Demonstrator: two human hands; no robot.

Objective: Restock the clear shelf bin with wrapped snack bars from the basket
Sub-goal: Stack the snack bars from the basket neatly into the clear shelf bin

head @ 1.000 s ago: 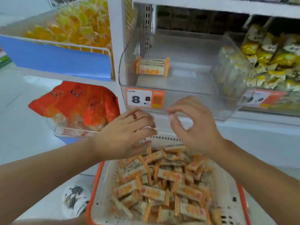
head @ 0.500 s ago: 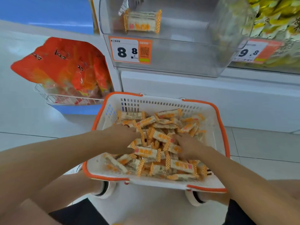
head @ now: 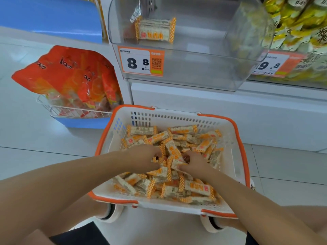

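Note:
A white basket with an orange rim (head: 239, 138) stands on the floor in front of me, piled with several wrapped snack bars (head: 198, 187) in orange-checked wrappers. My left hand (head: 143, 159) and my right hand (head: 194, 160) are both dug into the middle of the pile, fingers curled around a bunch of bars between them. Above, the clear shelf bin (head: 203, 73) holds a small stack of the same bars (head: 154, 30) at its back left. An orange 8.8 price tag (head: 140, 61) sits on the bin's front.
Orange snack bags (head: 70, 76) fill a wire rack on a blue stand at the left. Yellow wrapped snacks (head: 299, 20) fill the neighbouring bin at the right, behind a 9.8 tag (head: 276, 65). White floor tiles surround the basket; my shoes (head: 113, 212) show under its near edge.
My hands came down from in front of the shelf bin into the basket. They have since closed in toward each other around a bunch of bars. The view tilted down.

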